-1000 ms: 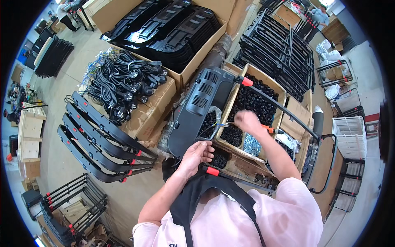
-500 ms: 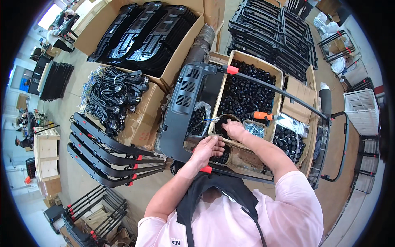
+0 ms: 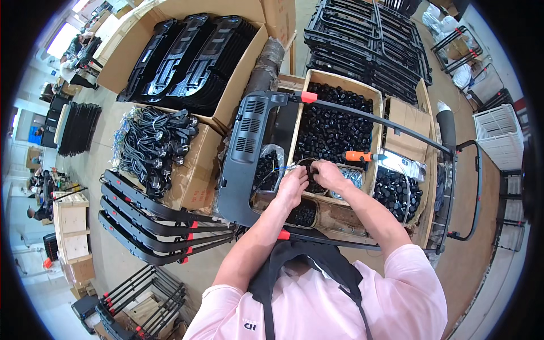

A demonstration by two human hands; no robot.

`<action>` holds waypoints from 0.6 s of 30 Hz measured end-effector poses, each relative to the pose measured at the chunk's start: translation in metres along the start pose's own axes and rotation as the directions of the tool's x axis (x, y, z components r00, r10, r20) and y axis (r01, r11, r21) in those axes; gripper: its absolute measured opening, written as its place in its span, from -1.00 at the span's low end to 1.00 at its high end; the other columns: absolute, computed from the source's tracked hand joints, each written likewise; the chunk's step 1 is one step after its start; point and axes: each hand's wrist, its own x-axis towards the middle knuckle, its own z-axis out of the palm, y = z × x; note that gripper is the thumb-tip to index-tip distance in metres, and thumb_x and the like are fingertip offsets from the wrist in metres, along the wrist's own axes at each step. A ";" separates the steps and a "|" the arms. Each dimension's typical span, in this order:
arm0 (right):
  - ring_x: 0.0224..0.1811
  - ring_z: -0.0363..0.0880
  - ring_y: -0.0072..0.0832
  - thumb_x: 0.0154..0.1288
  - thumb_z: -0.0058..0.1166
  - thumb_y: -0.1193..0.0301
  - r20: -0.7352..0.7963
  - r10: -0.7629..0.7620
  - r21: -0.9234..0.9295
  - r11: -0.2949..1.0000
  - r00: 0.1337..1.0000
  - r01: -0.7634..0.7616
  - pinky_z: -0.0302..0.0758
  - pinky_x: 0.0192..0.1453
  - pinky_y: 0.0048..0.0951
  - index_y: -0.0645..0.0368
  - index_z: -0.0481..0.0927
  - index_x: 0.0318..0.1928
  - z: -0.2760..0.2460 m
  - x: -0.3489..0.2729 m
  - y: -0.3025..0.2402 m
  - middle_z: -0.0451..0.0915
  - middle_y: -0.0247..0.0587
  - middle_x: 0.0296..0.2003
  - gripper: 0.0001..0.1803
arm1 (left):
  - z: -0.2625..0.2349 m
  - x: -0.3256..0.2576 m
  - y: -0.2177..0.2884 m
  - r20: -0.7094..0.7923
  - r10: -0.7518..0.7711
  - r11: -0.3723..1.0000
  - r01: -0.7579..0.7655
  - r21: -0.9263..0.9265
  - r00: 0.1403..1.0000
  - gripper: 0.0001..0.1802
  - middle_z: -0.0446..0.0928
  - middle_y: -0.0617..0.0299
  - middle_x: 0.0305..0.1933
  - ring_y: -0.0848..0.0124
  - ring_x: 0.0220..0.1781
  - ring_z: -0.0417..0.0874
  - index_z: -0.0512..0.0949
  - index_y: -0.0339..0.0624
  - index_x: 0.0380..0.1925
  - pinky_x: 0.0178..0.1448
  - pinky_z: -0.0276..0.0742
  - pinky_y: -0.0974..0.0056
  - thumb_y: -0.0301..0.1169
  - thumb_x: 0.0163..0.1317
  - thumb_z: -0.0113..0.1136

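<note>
Over the parts bins my two hands work close together, fingertips nearly meeting. My left hand (image 3: 294, 184) is closed in a pinch at the end of thin blue and white wires (image 3: 279, 169), which run out of the grey-black plastic frame (image 3: 242, 153). Just right of it, my right hand (image 3: 330, 177) has its thumb and fingers pressed together; whatever they hold is too small to make out. Beneath the fingers is a small round tub of dark parts, mostly covered. An orange-handled screwdriver (image 3: 358, 156) lies across the bin beyond my right hand.
A wooden bin of black caps (image 3: 334, 122) lies beyond my hands, with silver screws (image 3: 352, 177) and black knobs (image 3: 391, 195) to the right. Power cords (image 3: 153, 144) fill a carton at left, near stacked curved frames (image 3: 150, 221). Black panels (image 3: 198, 62) stand in a large box behind.
My right hand has come up out of the small tub, fingers now pinched. My left hand has moved up and right to the wire ends and closed. The view has shifted slightly.
</note>
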 end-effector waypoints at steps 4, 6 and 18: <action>-0.01 0.73 -0.05 0.17 0.21 0.51 -0.100 -0.030 0.215 0.975 0.994 0.051 0.64 0.14 -0.16 0.27 0.75 -0.06 -0.022 -0.018 -0.032 0.72 0.10 -0.13 -0.69 | 0.004 0.022 -0.007 0.049 -0.097 0.993 0.100 -0.070 0.994 -0.49 0.61 0.05 0.22 0.20 0.21 0.64 0.54 -0.31 0.24 0.43 0.55 0.01 -0.10 0.74 -0.19; -0.05 0.78 -0.22 0.22 0.18 0.56 -0.118 -0.064 0.284 0.954 0.991 0.095 0.67 0.08 -0.26 0.27 0.76 0.02 -0.025 -0.027 -0.035 0.75 0.03 -0.08 -0.65 | 0.016 0.021 -0.009 0.063 -0.136 0.985 0.142 -0.099 0.989 -0.50 0.64 0.13 0.07 0.24 0.05 0.67 0.59 -0.25 0.09 0.36 0.60 0.00 -0.12 0.76 -0.26; -0.04 0.72 -0.29 0.46 0.28 0.37 -0.050 0.781 0.985 0.143 0.622 -0.101 0.73 0.02 -0.21 0.35 0.46 0.35 -0.016 -0.045 0.093 0.64 -0.03 0.11 -0.44 | 0.003 -0.006 0.005 0.288 -0.154 0.981 0.182 -0.073 0.945 -0.70 0.69 0.01 0.06 0.25 0.00 0.77 0.55 -0.26 0.06 0.13 0.79 0.17 -0.30 0.72 -0.10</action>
